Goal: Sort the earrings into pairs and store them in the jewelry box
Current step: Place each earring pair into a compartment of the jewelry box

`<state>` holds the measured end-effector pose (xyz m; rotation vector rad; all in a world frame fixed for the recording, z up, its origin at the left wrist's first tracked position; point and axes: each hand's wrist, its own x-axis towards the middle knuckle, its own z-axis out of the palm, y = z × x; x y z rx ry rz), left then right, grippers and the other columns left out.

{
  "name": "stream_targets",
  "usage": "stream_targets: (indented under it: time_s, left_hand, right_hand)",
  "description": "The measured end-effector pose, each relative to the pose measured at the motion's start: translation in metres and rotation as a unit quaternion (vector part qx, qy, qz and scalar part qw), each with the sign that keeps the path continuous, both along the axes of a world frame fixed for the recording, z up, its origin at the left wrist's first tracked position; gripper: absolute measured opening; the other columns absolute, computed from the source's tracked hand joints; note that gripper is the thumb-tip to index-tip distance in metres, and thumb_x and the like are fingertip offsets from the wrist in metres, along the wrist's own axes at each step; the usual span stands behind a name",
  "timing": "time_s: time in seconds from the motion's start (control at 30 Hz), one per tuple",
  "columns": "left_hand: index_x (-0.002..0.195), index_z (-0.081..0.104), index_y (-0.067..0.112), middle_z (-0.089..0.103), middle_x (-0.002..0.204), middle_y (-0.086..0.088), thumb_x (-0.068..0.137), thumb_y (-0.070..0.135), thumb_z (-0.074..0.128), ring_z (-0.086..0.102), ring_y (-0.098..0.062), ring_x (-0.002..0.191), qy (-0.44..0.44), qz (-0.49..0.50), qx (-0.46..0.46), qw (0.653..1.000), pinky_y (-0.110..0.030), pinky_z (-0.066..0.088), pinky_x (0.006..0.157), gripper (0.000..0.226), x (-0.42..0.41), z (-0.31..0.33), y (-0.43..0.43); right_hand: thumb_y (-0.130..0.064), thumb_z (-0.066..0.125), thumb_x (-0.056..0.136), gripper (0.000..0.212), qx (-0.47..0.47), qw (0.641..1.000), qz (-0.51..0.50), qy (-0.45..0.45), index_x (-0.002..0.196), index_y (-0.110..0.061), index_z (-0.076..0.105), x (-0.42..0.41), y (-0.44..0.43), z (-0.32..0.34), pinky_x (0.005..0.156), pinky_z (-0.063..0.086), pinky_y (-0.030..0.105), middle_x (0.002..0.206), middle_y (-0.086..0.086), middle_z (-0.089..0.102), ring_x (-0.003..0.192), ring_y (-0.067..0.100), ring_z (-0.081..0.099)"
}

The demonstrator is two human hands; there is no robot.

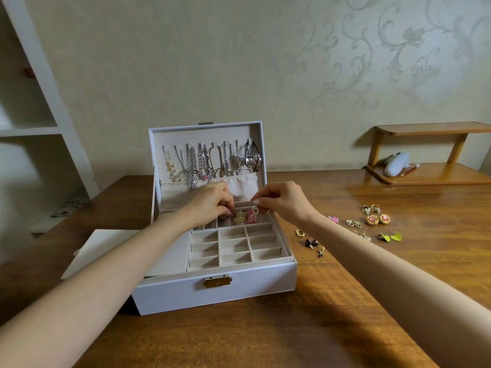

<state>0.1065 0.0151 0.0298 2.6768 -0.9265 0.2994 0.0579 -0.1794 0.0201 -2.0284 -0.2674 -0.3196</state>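
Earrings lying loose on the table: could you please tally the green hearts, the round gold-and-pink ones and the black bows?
Green hearts: 2
Round gold-and-pink earrings: 2
Black bows: 2
Total: 6

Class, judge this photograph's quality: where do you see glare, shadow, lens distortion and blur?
Head view: glare sheens the wooden table at right; shadow darkens it before the jewelry box; the wide lens tilts the white shelving and stretches the forearms; the loose earrings look soft.
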Motion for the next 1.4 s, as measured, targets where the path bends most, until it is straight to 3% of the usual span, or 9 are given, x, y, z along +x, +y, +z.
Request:
stream_targets:
  time_s: [0.33, 0.47, 0.6, 0.7, 0.77, 0.9, 1.03, 1.23, 1.4]
  left_hand:
    - [0.087, 0.063, 0.029, 0.063, 0.085, 0.012, 0.081, 0.014, 0.069, 0.059, -0.007, 0.08, 0.023, 0.045, -0.06, 0.997, -0.018, 0.043, 0.067, 0.018, -0.001, 0.012, 0.015]
    - [0.097, 0.062, 0.01, 0.066, 0.09, 0.004, 0.078, 0.002, 0.07, 0.061, -0.007, 0.083, 0.123, 0.002, -0.179, 0.976, -0.008, 0.048, 0.07, 0.022, -0.008, 0.019, 0.016]
    - [0.101, 0.057, 0.002, 0.067, 0.089, -0.008, 0.077, -0.005, 0.069, 0.065, -0.008, 0.078, 0.227, -0.02, -0.236, 0.945, -0.011, 0.052, 0.071, 0.028, -0.017, 0.019, 0.018]
    - [0.094, 0.057, 0.004, 0.067, 0.081, -0.005, 0.075, -0.004, 0.071, 0.065, -0.005, 0.07, 0.23, -0.005, -0.246, 0.942, -0.015, 0.052, 0.071, 0.025, -0.015, 0.011, 0.023]
    - [0.089, 0.057, 0.005, 0.066, 0.077, -0.005, 0.075, -0.004, 0.071, 0.064, -0.002, 0.065, 0.214, 0.003, -0.244, 0.946, -0.013, 0.05, 0.069, 0.022, -0.014, 0.007, 0.024]
    - [0.079, 0.06, 0.015, 0.063, 0.074, 0.002, 0.076, -0.001, 0.071, 0.056, 0.008, 0.055, 0.182, 0.002, -0.221, 0.958, -0.007, 0.044, 0.059, 0.019, -0.013, 0.006, 0.026]
    - [0.081, 0.064, 0.018, 0.064, 0.08, 0.004, 0.078, 0.001, 0.07, 0.058, -0.001, 0.071, 0.174, 0.005, -0.177, 0.969, -0.007, 0.042, 0.067, 0.018, -0.012, 0.006, 0.024]
    - [0.094, 0.068, 0.014, 0.067, 0.097, -0.002, 0.079, 0.014, 0.07, 0.061, -0.017, 0.092, 0.117, 0.038, -0.067, 0.99, -0.035, 0.05, 0.086, 0.015, -0.014, 0.002, 0.021]
    - [0.085, 0.069, 0.018, 0.066, 0.095, -0.001, 0.076, 0.021, 0.073, 0.059, -0.018, 0.092, 0.093, 0.046, -0.015, 0.995, -0.042, 0.049, 0.086, 0.011, -0.013, 0.001, 0.021]
  right_hand:
    - [0.0, 0.07, 0.078, 0.01, 0.007, 1.0, 0.002, -0.013, 0.087, -0.002, 0.073, 0.002, 0.003, 0.003, 0.059, 0.054, 0.016, 0.07, 0.006, 0.07, 0.058, 0.009, 0.066]
    - [0.001, 0.072, 0.076, 0.012, 0.029, 0.999, 0.033, -0.002, 0.088, 0.001, 0.073, 0.002, 0.016, 0.01, 0.066, 0.059, 0.026, 0.075, 0.016, 0.071, 0.061, 0.017, 0.068]
    - [0.005, 0.07, 0.077, 0.01, 0.084, 0.993, 0.068, 0.041, 0.087, 0.003, 0.07, 0.004, 0.032, 0.012, 0.054, 0.055, 0.021, 0.062, 0.009, 0.069, 0.054, 0.015, 0.068]
    - [0.002, 0.071, 0.078, 0.007, 0.076, 0.994, 0.062, 0.042, 0.08, -0.004, 0.071, 0.006, 0.037, 0.008, 0.063, 0.059, 0.037, 0.06, 0.007, 0.069, 0.056, 0.017, 0.069]
    - [-0.002, 0.071, 0.078, 0.007, 0.05, 0.997, 0.05, 0.035, 0.078, -0.009, 0.071, 0.006, 0.039, 0.006, 0.067, 0.057, 0.046, 0.064, 0.01, 0.069, 0.058, 0.018, 0.068]
    - [-0.004, 0.074, 0.075, 0.008, -0.029, 0.999, 0.021, 0.005, 0.08, -0.011, 0.074, 0.006, 0.04, 0.006, 0.059, 0.058, 0.035, 0.066, 0.004, 0.068, 0.057, 0.013, 0.062]
    - [-0.003, 0.076, 0.072, 0.011, -0.112, 0.993, 0.015, -0.019, 0.083, -0.006, 0.074, 0.008, 0.04, 0.005, 0.066, 0.058, 0.031, 0.07, 0.002, 0.067, 0.055, 0.005, 0.057]
    - [-0.011, 0.073, 0.075, 0.01, -0.219, 0.975, -0.002, -0.046, 0.081, -0.017, 0.077, 0.011, 0.044, 0.001, 0.068, 0.044, 0.025, 0.08, 0.002, 0.072, 0.07, 0.011, 0.055]
    - [-0.017, 0.071, 0.078, 0.008, -0.234, 0.97, 0.002, -0.057, 0.082, -0.02, 0.077, 0.011, 0.044, 0.002, 0.071, 0.047, 0.027, 0.081, -0.003, 0.064, 0.08, 0.01, 0.049]
